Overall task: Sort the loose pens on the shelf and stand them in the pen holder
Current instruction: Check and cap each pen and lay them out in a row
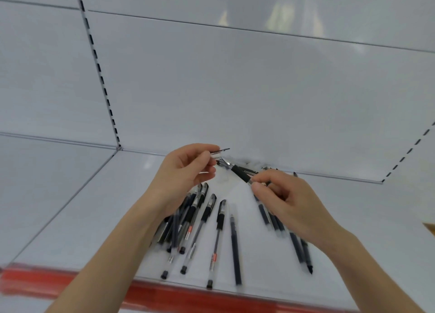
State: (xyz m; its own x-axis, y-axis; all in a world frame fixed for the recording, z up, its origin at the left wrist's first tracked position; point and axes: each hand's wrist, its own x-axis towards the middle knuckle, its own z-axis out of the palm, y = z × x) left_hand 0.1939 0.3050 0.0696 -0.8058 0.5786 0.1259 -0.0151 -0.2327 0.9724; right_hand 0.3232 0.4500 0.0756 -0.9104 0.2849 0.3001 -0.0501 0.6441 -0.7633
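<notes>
**A:** Head view is all we have. What are the hands doing?

**B:** The left hand [186, 169] pinches a clear cap [217, 153] between thumb and forefinger, and its other fingers [207, 171] are curled in. The right hand [289, 202] pinches a pen [240, 172] just behind its black grip. The metal tip points at the cap and is very near it. I read this as capping the pen before it gets stood up.

**A:** And the rest of the task's things?

**B:** The loose pens [221, 230] lie fanned on the white shelf [94, 206] under both wrists, with a few more beneath the right palm. One looks like a bare refill [235, 246]. I can't make out the pen holder. There is a pale blur by the back wall behind the pen tip, but I can't tell what it is.

**A:** How should the capping go?

**B:** Bring the cap's mouth square onto the tip, in line with the barrel. Coming in at an angle would likely drag ink along the cap wall. Hold the pen still and push the cap on until it seats. Keep both forearms raised, because the pens nearest the shelf's red front strip [164, 294] could roll off if nudged.
</notes>
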